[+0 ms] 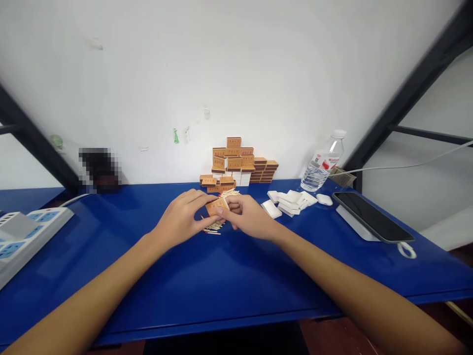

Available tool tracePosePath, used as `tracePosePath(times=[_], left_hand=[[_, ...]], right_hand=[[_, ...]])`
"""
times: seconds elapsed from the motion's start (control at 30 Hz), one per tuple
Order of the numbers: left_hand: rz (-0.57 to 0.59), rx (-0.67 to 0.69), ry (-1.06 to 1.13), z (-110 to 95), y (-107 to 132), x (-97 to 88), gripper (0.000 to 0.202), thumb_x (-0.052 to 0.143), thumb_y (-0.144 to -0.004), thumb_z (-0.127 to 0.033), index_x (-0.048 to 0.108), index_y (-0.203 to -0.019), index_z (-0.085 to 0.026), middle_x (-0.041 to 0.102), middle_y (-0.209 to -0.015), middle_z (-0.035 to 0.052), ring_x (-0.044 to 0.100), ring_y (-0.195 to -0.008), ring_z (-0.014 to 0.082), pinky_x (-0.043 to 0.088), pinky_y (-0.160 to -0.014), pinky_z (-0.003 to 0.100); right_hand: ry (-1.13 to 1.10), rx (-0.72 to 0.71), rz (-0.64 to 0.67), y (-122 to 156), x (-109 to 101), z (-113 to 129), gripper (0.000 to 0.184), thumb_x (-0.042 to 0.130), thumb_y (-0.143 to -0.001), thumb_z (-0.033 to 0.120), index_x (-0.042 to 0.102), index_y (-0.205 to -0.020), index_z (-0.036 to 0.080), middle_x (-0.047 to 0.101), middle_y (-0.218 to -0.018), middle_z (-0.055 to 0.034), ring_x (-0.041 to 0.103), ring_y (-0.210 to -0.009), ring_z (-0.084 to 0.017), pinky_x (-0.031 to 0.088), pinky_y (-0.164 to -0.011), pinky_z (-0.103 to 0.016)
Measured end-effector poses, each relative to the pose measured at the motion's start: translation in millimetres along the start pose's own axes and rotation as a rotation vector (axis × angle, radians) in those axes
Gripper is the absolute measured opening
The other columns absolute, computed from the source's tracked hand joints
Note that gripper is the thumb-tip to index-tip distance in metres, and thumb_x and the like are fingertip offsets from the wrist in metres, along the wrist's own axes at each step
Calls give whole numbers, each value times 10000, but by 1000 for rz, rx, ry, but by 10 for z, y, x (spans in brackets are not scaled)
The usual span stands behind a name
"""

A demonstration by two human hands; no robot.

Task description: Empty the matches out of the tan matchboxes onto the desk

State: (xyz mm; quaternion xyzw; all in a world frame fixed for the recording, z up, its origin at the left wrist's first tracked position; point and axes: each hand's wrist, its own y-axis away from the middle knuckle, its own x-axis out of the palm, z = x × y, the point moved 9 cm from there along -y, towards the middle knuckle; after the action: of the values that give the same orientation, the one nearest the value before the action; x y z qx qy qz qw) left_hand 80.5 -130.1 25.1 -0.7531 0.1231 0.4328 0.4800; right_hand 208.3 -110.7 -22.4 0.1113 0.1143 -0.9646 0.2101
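Between my two hands is an orange-brown matchbox (215, 206), held just above the table. My left hand (183, 217) grips its left side, thumb below and fingers above. At its right end, my right hand (246, 215) is closed on it with thumb and curled fingers. Under and behind the hands lies a pile of loose matches (214, 227) with red heads, partly hidden by the fingers. Beyond them, against the wall, rises a stack of matchboxes (233, 162). White matchbox trays (291, 201) lie heaped to the right of my right hand.
A water bottle (322, 162) stands at the back right. Near it are a white earphone case (324, 199) and a phone (373, 217) propped on a white block. A power strip (37, 231) sits on the left of the blue table (221, 291). A white cable (406, 167) crosses the right side.
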Motion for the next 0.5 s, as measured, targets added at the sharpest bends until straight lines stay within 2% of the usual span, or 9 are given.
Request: tracePosePath(times=[0.13,0.23,0.33,0.4,0.5], left_hand=[[-39,-100,98,172,95,37,336,737,-934,-450,710,-1179,-222,762,-1062,82,687,-953,239,548,-880,406],[-50,-341,324,379,153,108,396,731,-926,-495,708,-1221,-232,776,-1016,58,709,-888,212,566,-784,351],[9,-532,630,473,201,275,388,602,-999,-538,753,-1129,-205,777,-891,55,702,-737,172,554,-644,294],[64,-570,767,458,208,362,398,593,-1002,-542,777,-1087,-198,776,-856,59,689,-694,161,558,-618,285],[90,-591,870,459,223,414,359,708,-936,-510,779,-1129,-215,797,-938,72,729,-792,191,602,-694,323]], right_hand=[[-24,45,-24,-15,-106,-122,370,674,-939,519,725,-992,157,699,-807,-36,515,-550,-94,404,-483,-232],[-28,-11,-44,-18,-146,-107,349,680,-945,494,732,-1098,185,689,-860,-32,526,-575,-97,428,-487,-232],[14,-82,-52,2,-119,-46,331,688,-945,425,731,-1210,231,700,-958,-48,580,-638,-119,462,-490,-239],[38,-94,-29,15,-81,-34,330,675,-948,376,729,-1250,254,709,-1037,-63,607,-669,-130,463,-471,-238],[41,-65,-16,18,-68,-61,369,650,-936,308,715,-1296,263,710,-1008,-64,623,-682,-146,448,-436,-231]])
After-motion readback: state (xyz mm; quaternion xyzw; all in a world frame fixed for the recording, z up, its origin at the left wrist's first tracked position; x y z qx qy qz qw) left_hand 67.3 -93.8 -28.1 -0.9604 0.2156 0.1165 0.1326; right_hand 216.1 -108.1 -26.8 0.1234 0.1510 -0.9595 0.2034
